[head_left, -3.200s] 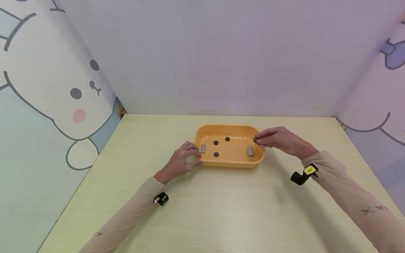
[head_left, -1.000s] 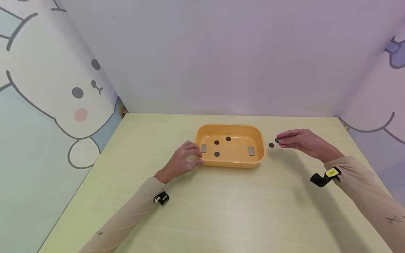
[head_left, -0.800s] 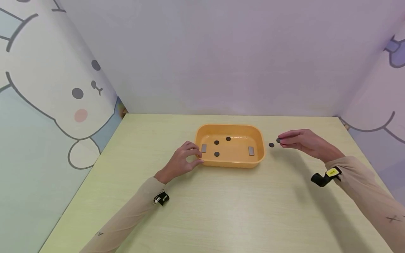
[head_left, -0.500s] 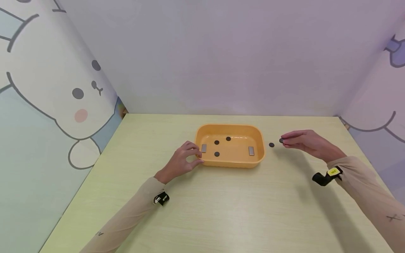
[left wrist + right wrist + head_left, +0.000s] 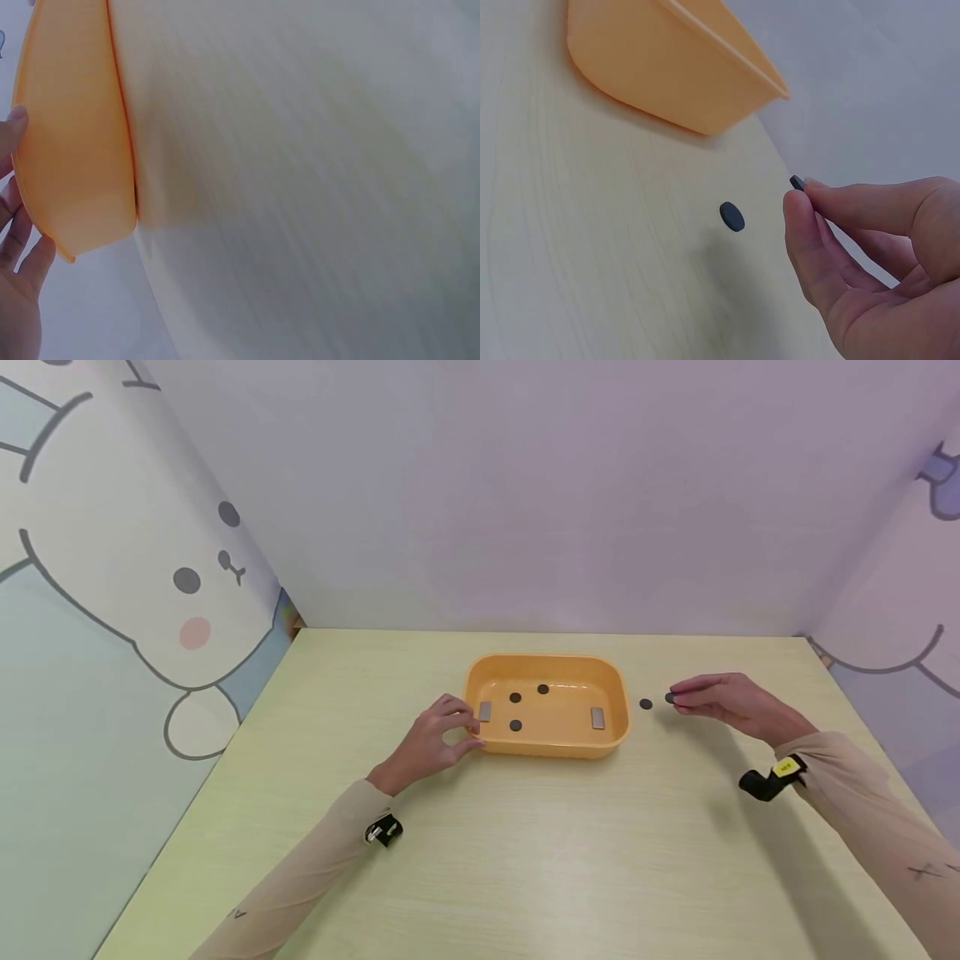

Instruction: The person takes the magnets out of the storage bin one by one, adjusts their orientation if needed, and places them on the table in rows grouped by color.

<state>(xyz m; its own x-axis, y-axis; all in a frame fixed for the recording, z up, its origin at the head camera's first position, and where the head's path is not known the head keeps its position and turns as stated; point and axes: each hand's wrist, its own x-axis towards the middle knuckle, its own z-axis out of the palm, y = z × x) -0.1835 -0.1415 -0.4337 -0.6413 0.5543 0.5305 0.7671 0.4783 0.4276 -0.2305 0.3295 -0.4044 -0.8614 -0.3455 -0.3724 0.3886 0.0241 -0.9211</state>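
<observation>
An orange plastic tub (image 5: 555, 749) stands on the table, its left end gripped by my left hand (image 5: 429, 739). The left wrist view shows the fingers (image 5: 16, 240) at the rim and the thumb (image 5: 11, 131) at the tub's edge. To the right of the tub, my right hand (image 5: 731, 703) pinches a small black disc (image 5: 797, 182) between thumb and fingertips, above the table. A second black disc (image 5: 732, 217) lies flat on the tabletop between that hand and the tub.
Inside the tub lie 3 black discs, one a front disc (image 5: 515, 725), and two flat grey rectangles, left (image 5: 485, 711) and right (image 5: 597, 718). The pale table (image 5: 525, 860) meets a plain wall (image 5: 540, 510) behind and a bear-printed panel (image 5: 112, 560) at the left.
My right hand has moved rightward from above the tub's right end, still pinching the disc, and just now dipped slightly. The disc on the table came into full view. My left hand stayed put.
</observation>
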